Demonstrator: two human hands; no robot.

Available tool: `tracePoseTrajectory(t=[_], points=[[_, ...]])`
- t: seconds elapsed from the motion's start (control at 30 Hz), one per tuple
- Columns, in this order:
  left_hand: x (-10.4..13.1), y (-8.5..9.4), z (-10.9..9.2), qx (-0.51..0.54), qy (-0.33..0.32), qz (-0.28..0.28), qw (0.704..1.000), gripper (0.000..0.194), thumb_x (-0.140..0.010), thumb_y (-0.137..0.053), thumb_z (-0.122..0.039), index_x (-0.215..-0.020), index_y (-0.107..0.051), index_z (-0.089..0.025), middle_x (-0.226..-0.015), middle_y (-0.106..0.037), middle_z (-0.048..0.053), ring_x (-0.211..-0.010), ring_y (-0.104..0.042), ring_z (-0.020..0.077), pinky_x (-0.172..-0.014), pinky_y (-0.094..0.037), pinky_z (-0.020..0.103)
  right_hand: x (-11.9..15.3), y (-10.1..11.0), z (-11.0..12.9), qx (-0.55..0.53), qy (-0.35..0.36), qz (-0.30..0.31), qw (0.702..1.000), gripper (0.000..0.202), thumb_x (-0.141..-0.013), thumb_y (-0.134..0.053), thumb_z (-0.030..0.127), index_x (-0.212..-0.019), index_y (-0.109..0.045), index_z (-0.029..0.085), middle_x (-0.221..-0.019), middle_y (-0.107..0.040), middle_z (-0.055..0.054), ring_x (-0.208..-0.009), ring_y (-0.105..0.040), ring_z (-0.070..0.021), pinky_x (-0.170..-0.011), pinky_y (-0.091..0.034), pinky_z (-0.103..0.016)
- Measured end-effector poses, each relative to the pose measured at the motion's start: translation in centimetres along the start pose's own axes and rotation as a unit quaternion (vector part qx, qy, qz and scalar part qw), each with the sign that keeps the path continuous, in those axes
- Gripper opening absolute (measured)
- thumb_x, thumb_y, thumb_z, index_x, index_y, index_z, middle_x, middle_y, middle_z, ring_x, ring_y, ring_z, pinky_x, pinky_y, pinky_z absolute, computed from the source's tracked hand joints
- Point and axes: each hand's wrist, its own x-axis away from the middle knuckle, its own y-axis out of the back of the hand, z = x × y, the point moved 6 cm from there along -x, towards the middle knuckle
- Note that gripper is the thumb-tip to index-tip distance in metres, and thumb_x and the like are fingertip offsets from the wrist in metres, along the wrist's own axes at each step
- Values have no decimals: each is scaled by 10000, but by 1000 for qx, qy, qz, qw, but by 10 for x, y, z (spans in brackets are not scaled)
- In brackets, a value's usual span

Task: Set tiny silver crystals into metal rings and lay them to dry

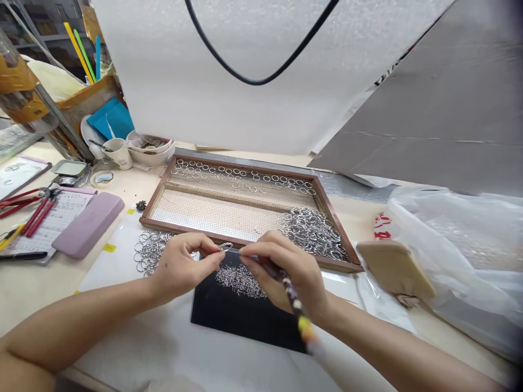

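Note:
My left hand [183, 264] pinches a small silver ring [225, 246] between thumb and forefinger, above the far edge of a black mat [245, 326]. Close to its right, my right hand [288, 269] grips a slim pen-like tool [295, 302] with a dark, patterned handle and a yellow patch near the blurred rear end. The tool's working tip is too small to make out. Tiny silvery pieces [241, 280] lie heaped on the mat below both hands. Beside my left hand, a pile of silver rings [149, 253] rests on the white sheet.
Behind my hands lies a wood-framed mesh tray [159, 190] with rows of rings at the back and a heap of rings [312, 234] at right. Leftward are a mauve case [89, 224], red-handled pliers [38, 215] and a paper cup [118, 153]. A plastic bag [457, 239] stands right.

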Motion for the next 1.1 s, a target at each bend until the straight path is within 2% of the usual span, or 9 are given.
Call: tracePoseTrajectory(t=[0.1, 0.23, 0.43, 0.7, 0.8, 0.87, 0.93, 1.1], points=[[0, -1, 4, 11, 36, 7, 999, 154, -769, -635, -272, -666, -614, -158, -617, -653, 27, -592, -610, 122, -598, -478, 244, 5, -7, 8, 75, 90, 20, 993, 204, -814, -543, 97, -962, -564, 235, -681, -559, -14, -555, -534, -109, -458, -425, -236], [2, -3, 8, 48, 83, 21, 995, 146, -758, -644, -283, -709, -624, -147, -632, -661, 28, -603, -634, 128, -599, -497, 238, 7, -13, 10, 124, 155, 5, 980, 245, -807, -484, 47, -985, -572, 190, -648, -549, -2, -511, -502, -92, -420, -371, -211], [2, -4, 8, 63, 119, 19, 991, 142, -729, -657, -265, -697, -618, -131, -589, -644, 19, -562, -637, 119, -539, -489, 203, 3, -16, 10, 162, 186, 11, 969, 241, -803, -437, 38, -967, -575, 149, -614, -546, 1, -485, -469, -84, -415, -324, -207], [0, -6, 16, 61, 153, 27, 986, 139, -718, -663, -272, -731, -638, -136, -616, -658, 17, -572, -633, 112, -570, -513, 216, 4, -23, 5, 196, 203, 70, 957, 195, -890, -411, 151, -916, -605, 144, -590, -539, 7, -479, -436, -84, -420, -273, -224], [-1, -8, 20, 33, 170, 34, 984, 114, -730, -648, -256, -743, -645, -143, -549, -644, -1, -533, -615, 97, -551, -496, 200, -6, -19, -21, 209, 136, 106, 963, 228, -881, -411, 176, -875, -639, 171, -615, -561, -5, -475, -424, -86, -414, -256, -227], [-1, -10, 19, 8, 163, 39, 986, 110, -739, -638, -255, -737, -653, -146, -535, -641, -5, -529, -610, 94, -540, -484, 194, -22, -9, -58, 204, 8, 121, 971, 191, -842, -474, 223, -824, -661, 187, -695, -606, -27, -562, -496, -103, -464, -330, -226], [-1, -11, 16, -17, 144, 46, 988, 113, -745, -631, -257, -729, -661, -149, -542, -646, -2, -549, -616, 98, -544, -483, 196, -40, 4, -92, 210, -48, 120, 969, 169, -813, -507, 211, -818, -673, 184, -750, -632, -42, -635, -540, -122, -545, -405, -247], [3, -12, 13, -41, 119, 58, 990, 106, -757, -609, -235, -715, -660, -152, -563, -650, -6, -562, -622, 97, -564, -493, 199, -78, 26, -167, 237, -173, 119, 949, 153, -792, -541, 222, -795, -683, 167, -828, -657, -78, -665, -577, -155, -609, -454, -308]])
